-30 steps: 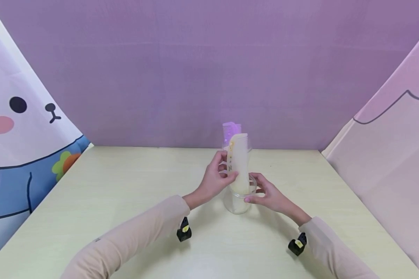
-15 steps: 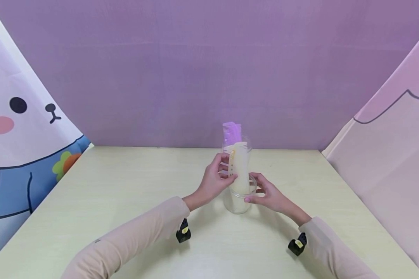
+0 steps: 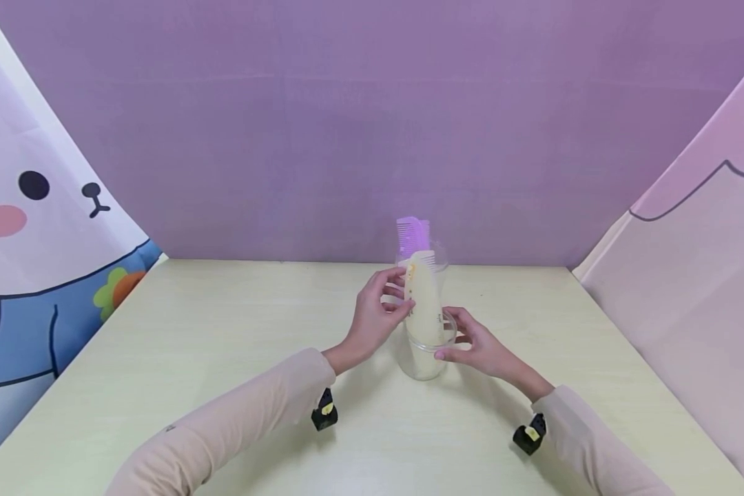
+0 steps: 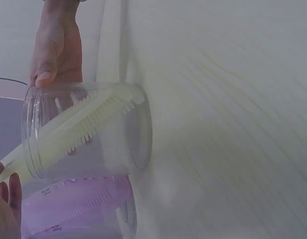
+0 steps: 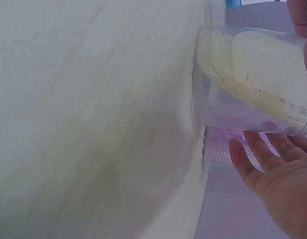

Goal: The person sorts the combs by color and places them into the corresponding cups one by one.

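Note:
My left hand pinches the edge of a pale yellow comb with small printed marks, between the thumb and fingers. The comb stands in a clear round jar; in the left wrist view its toothed lower part slants through the jar to near the base. More pale teeth show beside its top in the head view. My right hand holds the jar near its rim, thumb in front and fingers round the far side. In the right wrist view those fingers lie along the jar wall, and the comb shows through it.
Right behind stands another clear jar with purple combs sticking up out of it. The light wooden table ends at a purple backdrop. Printed cloths hang at both sides.
The pale yellow comb has come down into the jar and turned slightly, so print now shows on its right side. My left hand has moved slightly left; the right hand and jar have stayed put.

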Demonstrator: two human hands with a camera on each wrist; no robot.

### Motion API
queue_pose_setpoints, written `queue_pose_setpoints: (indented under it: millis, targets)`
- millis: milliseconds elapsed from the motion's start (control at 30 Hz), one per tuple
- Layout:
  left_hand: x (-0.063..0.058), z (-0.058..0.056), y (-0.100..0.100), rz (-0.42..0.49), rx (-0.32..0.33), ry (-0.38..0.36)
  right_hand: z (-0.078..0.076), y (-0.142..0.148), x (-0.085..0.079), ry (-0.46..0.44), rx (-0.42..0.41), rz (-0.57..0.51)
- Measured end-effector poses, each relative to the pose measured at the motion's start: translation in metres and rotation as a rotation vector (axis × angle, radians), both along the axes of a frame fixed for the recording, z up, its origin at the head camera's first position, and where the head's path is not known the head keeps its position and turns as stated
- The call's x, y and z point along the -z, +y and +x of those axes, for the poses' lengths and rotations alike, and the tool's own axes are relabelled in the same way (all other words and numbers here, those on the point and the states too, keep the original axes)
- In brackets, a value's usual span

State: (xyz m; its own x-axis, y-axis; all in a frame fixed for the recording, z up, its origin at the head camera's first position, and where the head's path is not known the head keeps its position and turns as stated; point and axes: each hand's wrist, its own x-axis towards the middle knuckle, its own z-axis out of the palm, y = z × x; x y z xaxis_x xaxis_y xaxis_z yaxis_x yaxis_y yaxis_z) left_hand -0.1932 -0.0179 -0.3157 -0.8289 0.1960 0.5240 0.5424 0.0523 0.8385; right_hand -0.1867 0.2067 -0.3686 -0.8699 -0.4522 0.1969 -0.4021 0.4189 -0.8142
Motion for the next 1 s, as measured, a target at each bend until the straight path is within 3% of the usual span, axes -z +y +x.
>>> queue_pose_setpoints:
  millis: [400,633,733,1000]
  targets:
    - [0.002,-0.003,-0.001,0.002,-0.012,0.0,0.0,0.001,-0.002,0.002,0.011,0.015]
    - [0.017,-0.015,0.001,0.014,0.028,-0.017,0.001,0.003,-0.002,0.005,0.01,0.028]
    - [0.025,-0.023,0.0,-0.01,0.045,-0.02,0.002,0.004,-0.004,0.007,0.01,0.035]
    - [0.025,-0.029,-0.025,-0.151,0.097,-0.038,0.0,0.007,-0.012,-0.001,-0.004,0.065]
